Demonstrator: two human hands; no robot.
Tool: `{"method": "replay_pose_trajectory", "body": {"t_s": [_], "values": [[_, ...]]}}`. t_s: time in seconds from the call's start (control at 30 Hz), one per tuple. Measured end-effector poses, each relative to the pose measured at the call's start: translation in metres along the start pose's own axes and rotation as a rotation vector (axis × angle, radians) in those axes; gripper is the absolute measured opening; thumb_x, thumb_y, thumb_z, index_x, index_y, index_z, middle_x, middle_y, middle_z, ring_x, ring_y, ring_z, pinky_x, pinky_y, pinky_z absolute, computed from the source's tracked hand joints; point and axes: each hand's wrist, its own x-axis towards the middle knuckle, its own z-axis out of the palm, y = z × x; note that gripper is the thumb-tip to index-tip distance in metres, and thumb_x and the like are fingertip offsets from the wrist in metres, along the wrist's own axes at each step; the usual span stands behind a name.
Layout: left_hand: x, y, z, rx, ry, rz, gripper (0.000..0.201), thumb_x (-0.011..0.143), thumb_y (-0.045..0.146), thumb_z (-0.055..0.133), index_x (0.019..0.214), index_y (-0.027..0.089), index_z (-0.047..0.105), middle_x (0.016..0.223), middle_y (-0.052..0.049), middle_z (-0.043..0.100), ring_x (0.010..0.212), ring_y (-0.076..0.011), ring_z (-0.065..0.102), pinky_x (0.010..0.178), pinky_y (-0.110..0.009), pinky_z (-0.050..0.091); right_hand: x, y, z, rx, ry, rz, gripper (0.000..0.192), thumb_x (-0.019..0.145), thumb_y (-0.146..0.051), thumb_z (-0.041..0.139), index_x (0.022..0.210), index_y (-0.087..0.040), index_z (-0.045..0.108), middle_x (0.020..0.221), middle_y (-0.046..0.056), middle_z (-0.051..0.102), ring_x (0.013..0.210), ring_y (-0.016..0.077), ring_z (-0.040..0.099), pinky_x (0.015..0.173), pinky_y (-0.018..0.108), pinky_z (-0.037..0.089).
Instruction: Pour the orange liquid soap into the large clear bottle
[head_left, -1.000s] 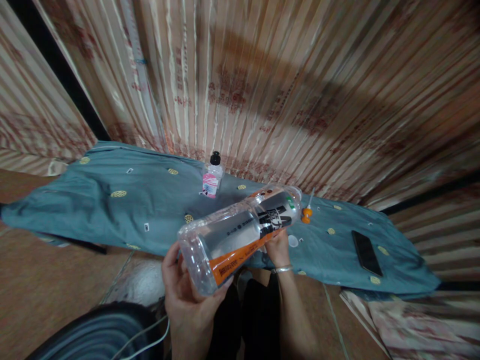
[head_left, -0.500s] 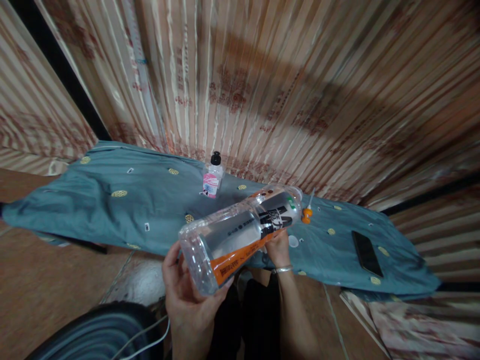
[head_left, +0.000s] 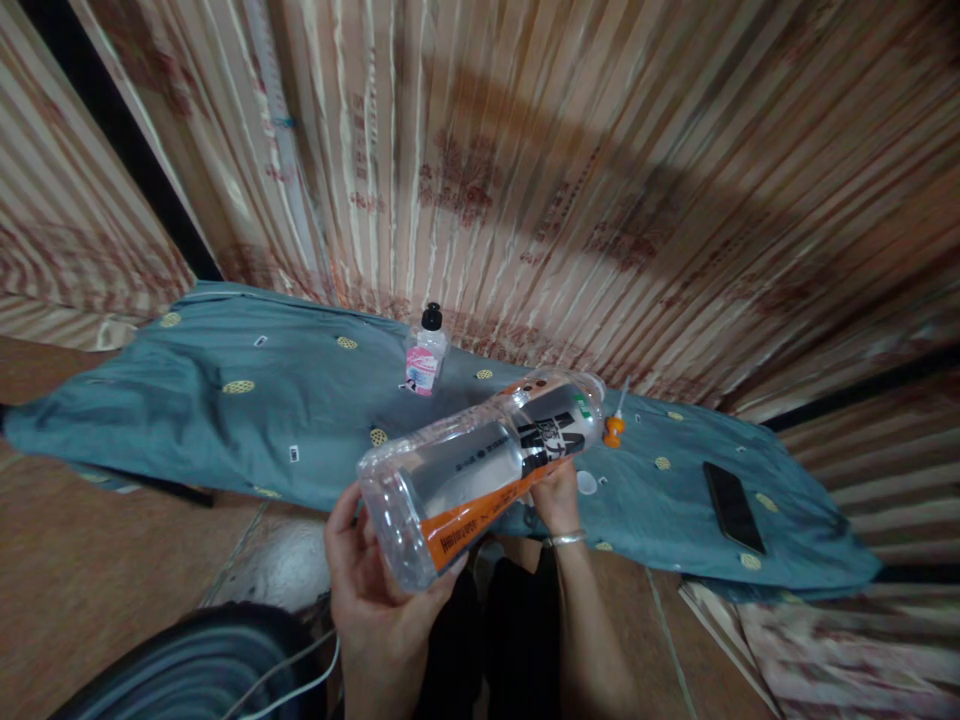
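A large clear plastic bottle point(head_left: 480, 470) with a black and orange label is held tilted over the cloth, its base toward me on the left and its neck to the upper right. My left hand point(head_left: 390, 580) is closed around the base end. Behind the bottle's upper part is my right hand point(head_left: 556, 492), with a silver bangle at the wrist; the bottle hides most of its fingers, which seem to support it. Close to the neck lies an orange pump top point(head_left: 614, 430) with a pale tube. A white round cap point(head_left: 586, 483) rests beside my right hand.
A small clear bottle point(head_left: 425, 362) with a black cap and pink label stands at the back of the green cloth-covered table point(head_left: 315, 400). A black phone point(head_left: 733, 507) lies at right. Curtains point(head_left: 480, 180) hang behind; a dark round stool point(head_left: 202, 670) is at lower left.
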Motion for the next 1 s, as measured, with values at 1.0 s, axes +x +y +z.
{"method": "replay_pose_trajectory", "body": {"t_s": [1.0], "values": [[-0.0012, 0.0024, 0.0035, -0.052, 0.02, 0.001, 0.085, 0.053, 0.026, 0.098, 0.13, 0.022, 0.062, 0.118, -0.008, 0.074, 0.101, -0.0243, 0.075, 0.082, -0.027, 0.06, 0.0002, -0.0049, 0.001, 0.047, -0.026, 0.006, 0.037, 0.064, -0.038, 0.078, 0.093, -0.023, 0.061, 0.091, 0.008, 0.078, 0.087, 0.0291, 0.072, 0.079, 0.041, 0.061]]}}
